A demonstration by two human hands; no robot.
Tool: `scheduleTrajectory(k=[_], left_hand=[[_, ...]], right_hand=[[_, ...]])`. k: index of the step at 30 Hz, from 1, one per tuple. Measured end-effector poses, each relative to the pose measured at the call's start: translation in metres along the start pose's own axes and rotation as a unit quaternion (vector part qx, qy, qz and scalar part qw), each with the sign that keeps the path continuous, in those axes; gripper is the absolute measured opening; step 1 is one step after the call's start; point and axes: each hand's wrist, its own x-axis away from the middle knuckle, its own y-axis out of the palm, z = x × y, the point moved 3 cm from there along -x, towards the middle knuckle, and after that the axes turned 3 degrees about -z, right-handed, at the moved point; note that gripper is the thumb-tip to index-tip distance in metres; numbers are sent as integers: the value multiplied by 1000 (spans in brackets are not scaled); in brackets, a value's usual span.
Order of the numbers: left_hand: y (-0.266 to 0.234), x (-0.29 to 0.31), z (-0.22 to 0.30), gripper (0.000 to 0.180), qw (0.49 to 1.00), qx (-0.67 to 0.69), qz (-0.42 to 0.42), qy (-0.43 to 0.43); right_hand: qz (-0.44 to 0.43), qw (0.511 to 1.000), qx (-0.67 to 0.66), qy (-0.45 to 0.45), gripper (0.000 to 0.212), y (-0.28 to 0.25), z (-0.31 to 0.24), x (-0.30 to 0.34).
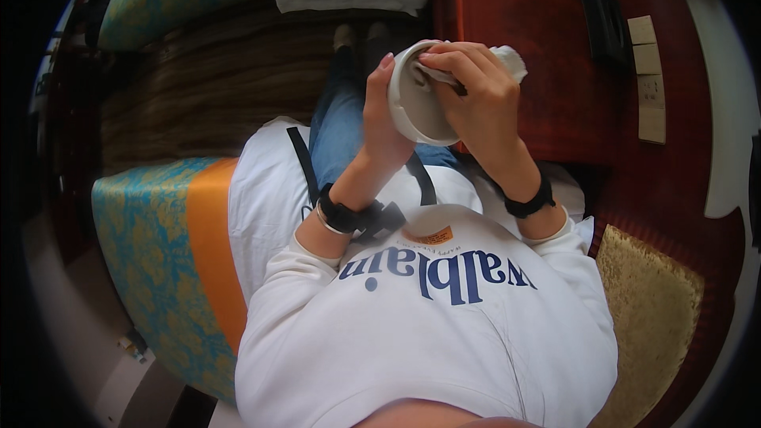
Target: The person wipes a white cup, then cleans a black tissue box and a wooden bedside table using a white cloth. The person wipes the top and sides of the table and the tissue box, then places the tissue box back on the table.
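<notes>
My left hand [380,115] grips a round white dish [424,111] from its left side, the thumb up along the rim. The dish is tilted so its hollow inside shows, and its rim looks slightly notched. A crumpled white cloth or tissue [510,63] is bunched in my right hand [482,95], with one end sticking out past the knuckles. The right fingers press another part of it against the inside of the dish near the far rim. Both hands are raised above my lap. The fingers of my left hand behind the dish are hidden.
A red-brown wooden table [523,12] stands ahead to the right, with a black object [606,24] and pale cards [650,83] beyond. Beds with blue-gold and orange covers [147,246] lie to the left and far left. A gold-patterned cushion [646,317] is at right.
</notes>
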Motion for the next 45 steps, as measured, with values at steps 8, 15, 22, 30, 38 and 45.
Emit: scheduleTrajectory(k=[8,15,22,30,38,45], left_hand=[[-11,-5,6,57,996,46,-76,2],[-19,-14,-2,62,999,-11,-24,22],[-22,-14,-5,49,999,37,19,-34],[-26,-13,4,62,999,45,-24,-7],[-19,-9,10,72,986,-96,-136,-20],[-38,-16,9,75,967,126,-188,-112]], right_hand=[[-199,945,-235,110,21,5,-10,6],[-221,974,-4,41,22,-8,-1,10],[-34,989,-29,140,20,22,13,-1],[-59,972,-192,124,18,28,-15,1],[-421,878,-189,129,19,-9,-6,2],[-242,880,-275,303,22,-95,58,23]])
